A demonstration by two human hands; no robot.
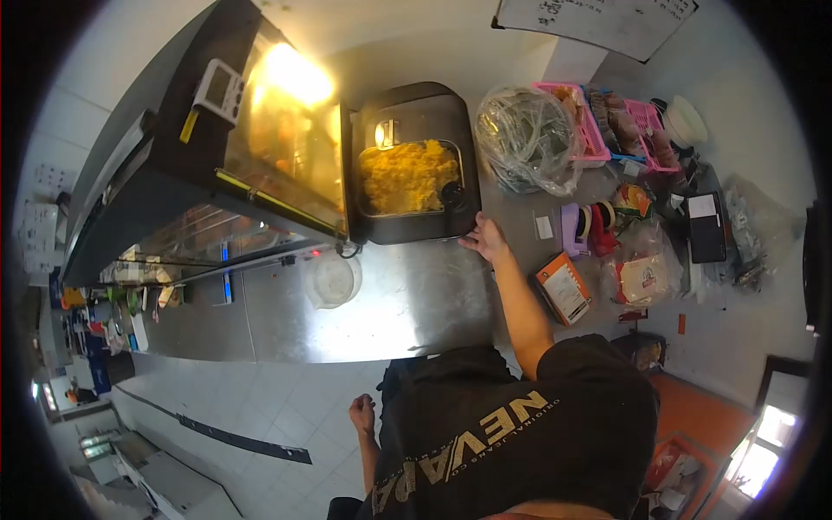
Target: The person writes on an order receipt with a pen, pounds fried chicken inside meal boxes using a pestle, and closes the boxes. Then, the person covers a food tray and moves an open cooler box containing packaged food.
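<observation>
My right hand [485, 239] reaches forward and grips the near right corner of a black container [407, 232] with rounded corners. Inside it, a metal-rimmed rectangular section holds crumbly yellow food [407, 178]. A dark round knob-like part [452, 194] sits at the food's right side, and a shiny fitting [386, 133] is behind the food. Low beside my body, away from the counter, my left hand [362, 414] hangs with its fingers curled and nothing visible in them.
A lit glass display warmer [286, 165] stands left of the container. On the steel counter [416, 303] are a translucent tub [333, 280], a plastic bag [530, 139], pink baskets [598, 130], tape dispensers [589, 230] and an orange box [562, 289].
</observation>
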